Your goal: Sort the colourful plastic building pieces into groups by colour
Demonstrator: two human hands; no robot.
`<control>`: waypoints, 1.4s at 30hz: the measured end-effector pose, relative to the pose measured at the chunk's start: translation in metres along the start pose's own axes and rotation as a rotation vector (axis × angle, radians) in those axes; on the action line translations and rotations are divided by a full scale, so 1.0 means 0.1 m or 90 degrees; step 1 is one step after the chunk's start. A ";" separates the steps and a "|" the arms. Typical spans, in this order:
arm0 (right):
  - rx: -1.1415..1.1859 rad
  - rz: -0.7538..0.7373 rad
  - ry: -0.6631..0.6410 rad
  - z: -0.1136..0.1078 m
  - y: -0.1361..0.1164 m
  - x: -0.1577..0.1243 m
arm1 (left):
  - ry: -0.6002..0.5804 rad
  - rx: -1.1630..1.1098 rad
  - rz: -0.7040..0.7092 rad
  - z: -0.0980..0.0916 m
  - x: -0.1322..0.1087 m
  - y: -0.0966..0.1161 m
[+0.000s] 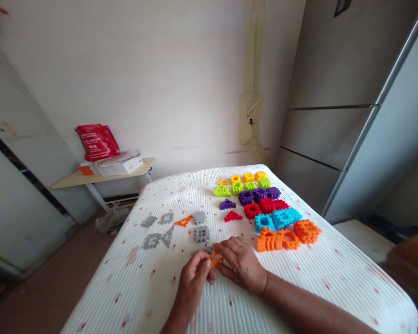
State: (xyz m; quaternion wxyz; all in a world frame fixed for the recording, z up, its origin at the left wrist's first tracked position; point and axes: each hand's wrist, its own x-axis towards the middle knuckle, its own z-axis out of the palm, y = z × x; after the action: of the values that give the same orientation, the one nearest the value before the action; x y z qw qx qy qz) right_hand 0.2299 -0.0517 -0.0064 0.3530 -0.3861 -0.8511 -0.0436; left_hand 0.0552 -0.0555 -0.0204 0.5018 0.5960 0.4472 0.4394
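Near the middle of the table, my left hand (194,273) and my right hand (242,265) meet around an orange interlocking block piece (215,260) with cut-out openings. Fingers of both hands are closed on it, and they hide part of its shape. Just behind it, a grey piece (209,249) is partly covered by my right fingers. Farther back stand a grey window block (201,234) and a grey stack (199,218). An orange triangular piece (183,221) lies to their left.
Flat grey pieces (151,240) lie on the left of the white quilted cover (125,287). Rows of coloured blocks fill the right: orange (270,240), blue (285,218), red (252,210), purple (245,198), green (237,187) and yellow (248,177). A refrigerator (320,125) stands at right.
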 end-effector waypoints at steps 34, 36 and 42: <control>-0.112 0.220 -0.169 -1.07 0.74 -0.29 | 0.034 0.028 0.014 -0.01 -0.01 0.01; -0.118 0.217 -0.173 -1.05 0.76 -0.32 | 0.038 0.025 0.017 0.00 -0.02 0.02; -0.163 0.200 -0.118 -1.07 0.72 -0.33 | 0.119 0.104 0.068 -0.09 0.05 -0.06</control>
State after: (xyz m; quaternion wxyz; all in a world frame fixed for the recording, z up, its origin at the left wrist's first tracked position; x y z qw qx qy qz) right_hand 0.3548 -0.0594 0.0387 0.2235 -0.5577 -0.7971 -0.0600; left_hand 0.0473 -0.0486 -0.0254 0.3834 0.6142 0.4941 0.4812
